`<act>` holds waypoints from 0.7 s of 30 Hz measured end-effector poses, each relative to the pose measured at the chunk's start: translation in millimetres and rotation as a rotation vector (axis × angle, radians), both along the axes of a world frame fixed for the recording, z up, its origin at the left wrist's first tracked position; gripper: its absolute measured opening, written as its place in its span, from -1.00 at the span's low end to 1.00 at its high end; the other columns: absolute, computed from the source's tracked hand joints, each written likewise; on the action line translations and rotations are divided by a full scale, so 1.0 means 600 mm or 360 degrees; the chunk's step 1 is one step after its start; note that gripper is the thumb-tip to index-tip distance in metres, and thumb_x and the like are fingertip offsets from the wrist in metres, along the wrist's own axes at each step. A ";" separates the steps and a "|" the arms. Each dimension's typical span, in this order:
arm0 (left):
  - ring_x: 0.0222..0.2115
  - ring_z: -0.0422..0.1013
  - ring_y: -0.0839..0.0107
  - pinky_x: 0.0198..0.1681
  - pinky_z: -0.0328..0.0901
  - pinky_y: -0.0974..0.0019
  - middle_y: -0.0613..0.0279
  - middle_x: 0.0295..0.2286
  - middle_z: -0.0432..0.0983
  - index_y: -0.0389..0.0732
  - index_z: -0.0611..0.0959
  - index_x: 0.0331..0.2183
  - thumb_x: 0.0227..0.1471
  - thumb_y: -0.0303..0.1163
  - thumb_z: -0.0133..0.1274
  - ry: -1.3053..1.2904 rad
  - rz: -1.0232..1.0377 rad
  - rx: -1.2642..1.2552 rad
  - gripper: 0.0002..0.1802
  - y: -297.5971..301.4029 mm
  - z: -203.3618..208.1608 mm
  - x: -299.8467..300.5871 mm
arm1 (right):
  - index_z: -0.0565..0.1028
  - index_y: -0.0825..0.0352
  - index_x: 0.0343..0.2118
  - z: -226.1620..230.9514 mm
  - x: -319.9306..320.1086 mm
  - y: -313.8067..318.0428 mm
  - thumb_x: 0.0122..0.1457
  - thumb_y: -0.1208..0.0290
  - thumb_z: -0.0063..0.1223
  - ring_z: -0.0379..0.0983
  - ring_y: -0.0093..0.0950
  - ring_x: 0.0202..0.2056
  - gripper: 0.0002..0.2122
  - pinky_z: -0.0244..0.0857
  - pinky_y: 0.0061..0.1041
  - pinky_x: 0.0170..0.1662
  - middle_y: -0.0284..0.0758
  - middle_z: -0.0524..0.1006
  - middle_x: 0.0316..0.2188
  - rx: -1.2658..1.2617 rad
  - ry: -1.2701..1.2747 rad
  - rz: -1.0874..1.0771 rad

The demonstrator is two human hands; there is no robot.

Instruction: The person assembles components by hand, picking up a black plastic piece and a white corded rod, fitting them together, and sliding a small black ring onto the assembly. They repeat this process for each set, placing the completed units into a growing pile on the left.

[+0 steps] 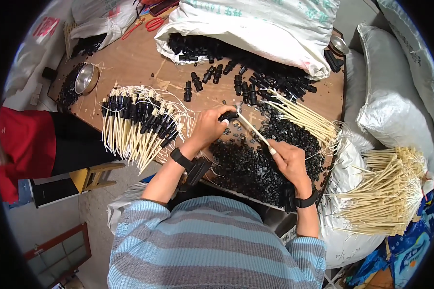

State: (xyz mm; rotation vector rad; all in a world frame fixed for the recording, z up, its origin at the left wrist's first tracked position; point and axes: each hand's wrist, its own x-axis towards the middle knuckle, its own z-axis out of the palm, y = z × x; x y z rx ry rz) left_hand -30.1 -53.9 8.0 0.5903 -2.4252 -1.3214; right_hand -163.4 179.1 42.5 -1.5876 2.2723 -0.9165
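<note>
Over the middle of the table, my left hand [208, 126] is closed on a black ribbed plastic fitting [228, 116]. Held in my right hand [291, 161] is a thin cream rod [253, 129], slanting up and left. The rod's far tip meets or nearly meets the fitting's end; whether it is inside, I cannot tell. Beneath both hands spreads a pile of small black plastic parts [248, 168]. Left of my left hand lies a bundle of cream rods with black fittings [137, 123] and loose white strings. Bare cream rods [304, 118] lie beyond my right hand.
An open white sack [255, 29] spills black fittings [197, 82] across the far table [135, 58]. Metal bowls [87, 78] and red scissors [154, 24] lie near the edges. More rods [386, 192] rest on a sack at right. A person in red [26, 154] is at left.
</note>
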 end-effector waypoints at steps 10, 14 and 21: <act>-0.25 0.38 0.12 -0.18 0.26 0.06 0.15 -0.37 0.50 -0.20 0.54 -0.39 -0.11 -0.62 -0.05 0.0047 -0.0355 -0.0759 -0.83 0.005 -0.013 0.011 | 0.56 0.25 -0.27 -0.005 0.032 -0.017 0.04 0.50 0.10 0.24 -0.42 -0.71 -0.84 0.08 -0.46 -0.59 -0.38 0.28 -0.72 -0.0094 0.0607 0.0202; -0.05 0.35 0.16 0.04 0.20 0.07 0.10 -0.26 0.53 -0.17 0.51 -0.47 -0.06 -0.55 -0.02 0.0432 -0.0328 -0.1197 -0.95 0.034 0.010 0.000 | 0.40 0.19 0.06 0.009 0.054 -0.029 -0.07 0.30 0.27 0.44 -0.33 -0.63 -0.45 0.31 -0.42 -0.53 -0.32 0.51 -0.60 0.0030 0.0248 -0.0038; -0.61 0.42 0.35 -0.57 0.27 0.32 0.27 -0.59 0.49 -0.07 0.61 -0.29 -0.33 -0.42 0.26 0.0413 -0.0585 -0.0931 -0.60 0.097 0.085 0.023 | 0.48 0.22 -0.25 -0.013 0.056 -0.042 0.01 0.45 0.16 0.46 -0.31 -0.55 -0.79 0.30 -0.42 -0.52 -0.27 0.52 -0.41 -0.0059 0.0273 -0.0366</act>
